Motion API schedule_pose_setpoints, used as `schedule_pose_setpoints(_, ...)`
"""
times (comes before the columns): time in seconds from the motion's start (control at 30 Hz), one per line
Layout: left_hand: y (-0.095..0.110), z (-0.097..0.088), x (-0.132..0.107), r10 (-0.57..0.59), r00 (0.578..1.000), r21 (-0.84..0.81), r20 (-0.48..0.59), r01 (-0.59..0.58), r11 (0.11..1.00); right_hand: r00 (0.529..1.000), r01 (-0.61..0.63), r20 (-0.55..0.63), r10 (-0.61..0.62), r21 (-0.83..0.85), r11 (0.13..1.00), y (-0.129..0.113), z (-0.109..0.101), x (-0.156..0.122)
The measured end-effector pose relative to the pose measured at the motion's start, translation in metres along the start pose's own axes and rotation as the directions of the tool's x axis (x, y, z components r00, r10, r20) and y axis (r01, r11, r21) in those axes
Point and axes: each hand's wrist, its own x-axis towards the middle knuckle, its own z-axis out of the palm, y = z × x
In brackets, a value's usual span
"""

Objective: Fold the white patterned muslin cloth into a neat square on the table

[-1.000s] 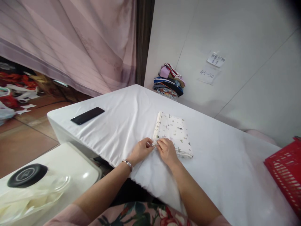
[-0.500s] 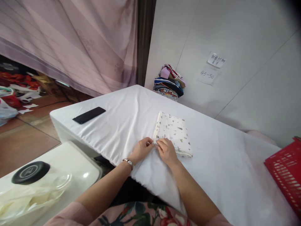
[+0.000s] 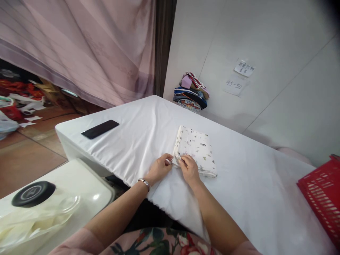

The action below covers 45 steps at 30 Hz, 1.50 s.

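A folded white cloth (image 3: 198, 147) with a small scattered print lies on the white-covered table (image 3: 239, 184) in front of me. At its near left corner, my left hand (image 3: 161, 167) pinches the edge of the fabric between thumb and fingers. Just right of it, my right hand (image 3: 190, 170) is closed on the same corner and lifts a small fold of it. The fingers hide part of that corner. A bracelet (image 3: 145, 183) sits on my left wrist.
A black phone (image 3: 100, 129) lies on the table's left part. Folded clothes (image 3: 191, 92) are stacked at the wall behind the far edge. On the right stands a red plastic basket (image 3: 322, 191). A white surface at lower left bears a round black object (image 3: 34, 193) and a clear bag (image 3: 39, 225).
My right hand has shifted slightly right, drawing up a bit of the cloth's corner, and the gap between my fingertips is wider. My left hand keeps its place.
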Motion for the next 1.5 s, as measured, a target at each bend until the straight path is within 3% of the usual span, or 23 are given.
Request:
schedule_pose_setpoints(0.37,-0.004,0.007,0.005,0.022,0.998,0.001,-0.063,-0.022,1.0,0.982,0.157,0.128,-0.136,-0.168,0.973,-0.003,-0.002,-0.001)
schedule_pose_setpoints(0.53,-0.007,0.009,0.007,0.018,0.995,-0.014,-0.096,-0.019,1.0,0.991,0.104,0.094,-0.09,-0.156,0.982,-0.002,0.002,-0.001)
schedule_pose_setpoints(0.7,-0.005,0.01,0.006,-0.014,0.991,-0.01,-0.135,0.013,1.0,1.0,-0.008,0.013,0.008,-0.003,1.0,0.0,0.002,-0.001)
schedule_pose_setpoints(0.97,0.012,0.003,0.014,-0.093,0.994,0.133,-0.052,0.1,0.986,0.994,-0.09,-0.052,0.098,0.147,0.985,0.002,0.004,-0.002)
schedule_pose_setpoints(1.07,0.012,0.005,0.02,-0.128,0.991,0.103,-0.042,0.132,0.986,0.993,-0.091,-0.065,0.102,0.155,0.984,0.002,0.004,-0.001)
schedule_pose_setpoints(1.37,0.006,0.01,0.017,-0.084,0.98,-0.016,-0.181,0.082,0.996,0.986,-0.1,-0.113,0.126,0.211,0.972,-0.002,0.004,0.0)
schedule_pose_setpoints(1.5,0.011,0.011,0.015,-0.109,0.977,-0.059,-0.183,0.1,0.993,0.982,-0.109,-0.128,0.14,0.223,0.969,-0.003,0.004,0.0)
